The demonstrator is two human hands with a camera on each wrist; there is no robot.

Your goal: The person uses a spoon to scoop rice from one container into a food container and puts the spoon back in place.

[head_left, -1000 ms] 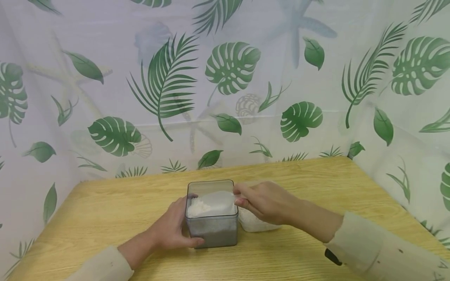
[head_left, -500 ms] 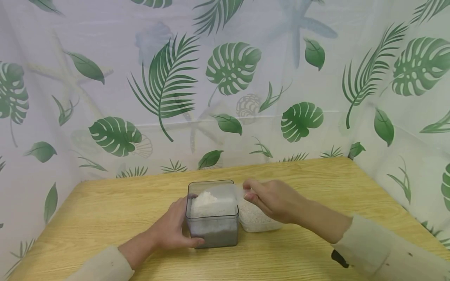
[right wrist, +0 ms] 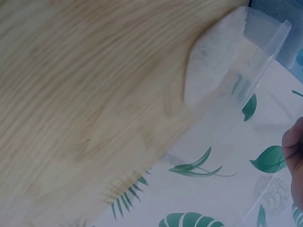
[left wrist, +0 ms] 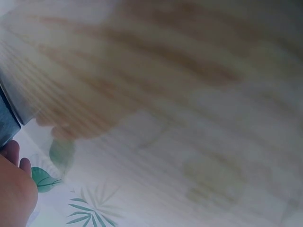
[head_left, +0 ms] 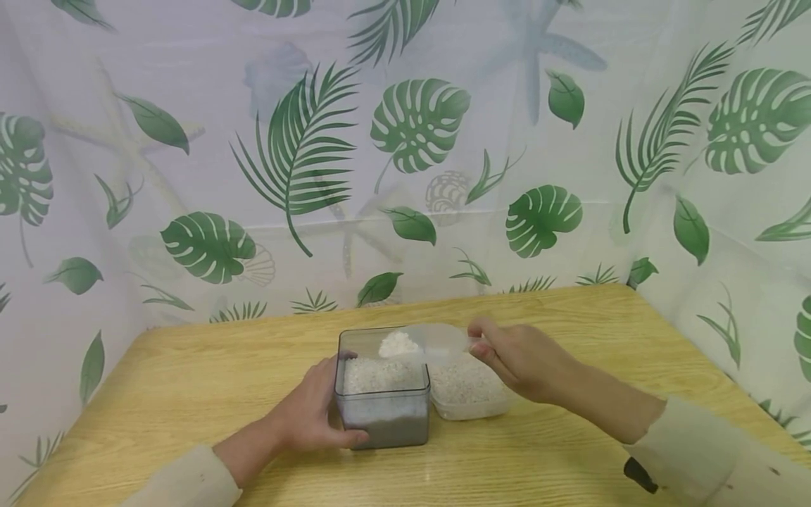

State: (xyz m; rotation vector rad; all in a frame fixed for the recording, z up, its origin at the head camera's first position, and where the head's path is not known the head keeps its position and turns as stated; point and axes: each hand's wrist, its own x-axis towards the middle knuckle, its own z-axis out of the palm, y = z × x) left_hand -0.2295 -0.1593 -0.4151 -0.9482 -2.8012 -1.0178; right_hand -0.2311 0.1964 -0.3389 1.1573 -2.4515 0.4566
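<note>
My left hand grips the left side of a square smoky-grey plastic container, thumb across its front and a fingertip showing through the wall. Pale rice-like grains lie inside it. My right hand pinches the handle of a translucent white scoop, which is held over the container's right rim with a small white heap at its tip. Below the scoop, a low clear plastic box of similar grains stands right beside the grey container. In the left wrist view, only part of the left hand shows.
The wood-grain table carries both containers near its middle. White sheeting printed with green leaves closes off the back and both sides. A dark object shows under the right sleeve.
My right hand has drawn the scoop up and to the right, from inside the grey container to over its right rim. The heap on it looks smaller. My left hand stays put.
</note>
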